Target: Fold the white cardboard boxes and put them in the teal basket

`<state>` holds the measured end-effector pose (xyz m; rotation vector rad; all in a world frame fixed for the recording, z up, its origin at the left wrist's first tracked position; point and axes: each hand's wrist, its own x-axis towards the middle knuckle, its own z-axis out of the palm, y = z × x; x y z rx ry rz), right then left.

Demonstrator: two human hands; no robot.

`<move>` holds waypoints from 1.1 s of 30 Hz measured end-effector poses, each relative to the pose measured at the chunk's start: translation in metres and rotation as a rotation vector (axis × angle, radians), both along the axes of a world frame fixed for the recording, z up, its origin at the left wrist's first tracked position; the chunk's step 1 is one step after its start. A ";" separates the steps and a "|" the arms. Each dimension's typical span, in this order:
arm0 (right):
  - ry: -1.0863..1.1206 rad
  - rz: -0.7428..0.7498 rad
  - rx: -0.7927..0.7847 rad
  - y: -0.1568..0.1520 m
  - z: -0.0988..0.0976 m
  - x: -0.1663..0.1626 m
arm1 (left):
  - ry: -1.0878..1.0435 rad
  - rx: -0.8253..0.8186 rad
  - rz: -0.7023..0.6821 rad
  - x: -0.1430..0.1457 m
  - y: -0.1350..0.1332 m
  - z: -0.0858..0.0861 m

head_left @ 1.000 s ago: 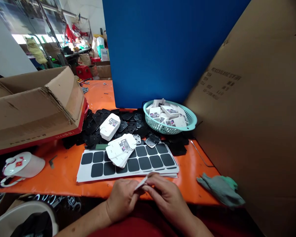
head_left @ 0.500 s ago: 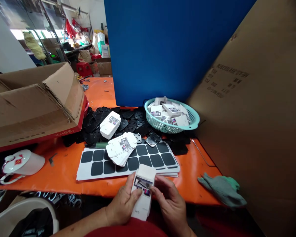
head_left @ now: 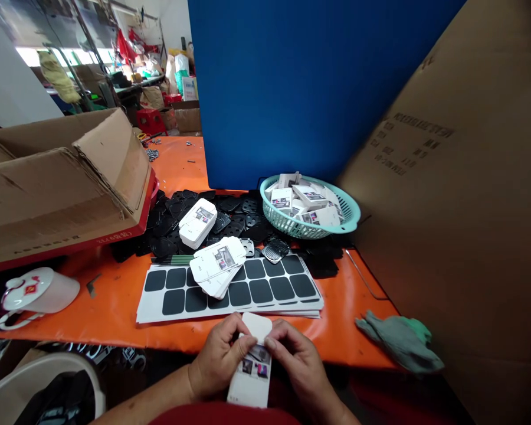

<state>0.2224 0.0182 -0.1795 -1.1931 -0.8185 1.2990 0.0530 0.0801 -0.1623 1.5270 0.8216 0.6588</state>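
Note:
A small white printed box [head_left: 252,383], its end flap raised, is held upright close to my body. My left hand [head_left: 221,354] pinches its upper left edge between thumb and fingers. On the opposite edge, near the flap's base, my right hand [head_left: 298,360] pinches with thumb and forefinger. Beyond the hands, flat printed boxes [head_left: 216,265] lie fanned out on sheets of black rounded-square stickers [head_left: 261,290]. A neater stack of the same flat boxes [head_left: 197,223] rests on black plates [head_left: 168,215] behind them.
A pale green basket [head_left: 287,224] of white boxes stands at the back right. An open cardboard carton [head_left: 48,189] and a white lidded mug [head_left: 42,289] are on the left. A grey-green glove [head_left: 398,339] hangs at the right edge. A blue panel [head_left: 310,88] rises behind.
The box has dropped slightly toward my body, and both hands have shifted up to the base of its flap. My right fingers have closed on the edge.

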 end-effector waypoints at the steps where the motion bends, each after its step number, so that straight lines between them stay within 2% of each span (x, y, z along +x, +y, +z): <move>1: 0.065 -0.006 -0.017 0.001 0.001 -0.001 | 0.013 0.036 0.019 0.001 0.001 0.001; 3: 0.236 -0.039 -0.062 0.002 0.003 -0.003 | -0.005 0.084 0.039 0.004 0.002 0.003; 5: 0.317 -0.054 -0.095 0.004 0.005 -0.002 | -0.058 0.040 0.025 0.006 0.002 0.004; 8: 0.084 0.015 0.007 0.004 0.008 0.007 | -0.033 0.009 0.025 0.004 0.001 0.006; 11: -0.193 0.108 0.205 0.000 0.010 0.017 | 0.036 0.166 0.006 0.001 0.001 0.012; 13: -0.234 0.130 0.196 -0.001 0.014 0.019 | 0.078 0.221 -0.016 0.002 0.004 0.020; 15: -0.199 0.102 0.086 0.000 0.021 0.018 | 0.143 0.154 -0.007 0.004 0.007 0.029; 18: -0.017 0.037 -0.105 0.004 0.032 0.013 | 0.145 -0.107 0.009 0.011 0.012 0.039; 21: 0.103 0.030 -0.210 0.007 0.039 0.011 | 0.088 -0.266 0.014 0.014 0.013 0.040; 24: 0.047 0.025 -0.196 0.006 0.037 0.012 | 0.040 -0.319 0.036 0.013 0.011 0.033; 29: -0.169 0.049 -0.006 -0.006 0.025 0.007 | -0.051 -0.375 0.054 0.003 0.010 0.020; 33: 0.003 0.027 -0.143 -0.013 0.009 0.000 | -0.069 -0.334 -0.006 -0.004 0.013 0.017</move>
